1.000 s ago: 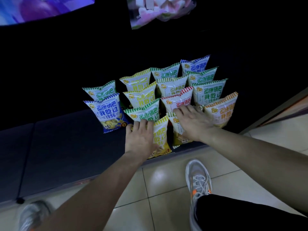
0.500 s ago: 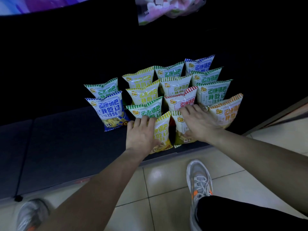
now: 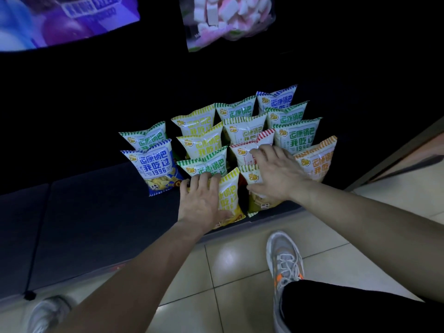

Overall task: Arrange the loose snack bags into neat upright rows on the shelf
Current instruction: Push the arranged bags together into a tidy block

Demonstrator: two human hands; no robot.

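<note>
Fingers flat on front snack bags

The shelf recess is very dim, its back nearly black; only the glossy bags catch light from the front. The tiled floor is brighter, with soft glare patches. The poster at top left is blurred. Straight edges bow near the corners.

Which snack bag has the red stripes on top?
The red-striped bag under the fingers of the right hand; every other bag's stripes are green, yellow, blue or orange.
</note>
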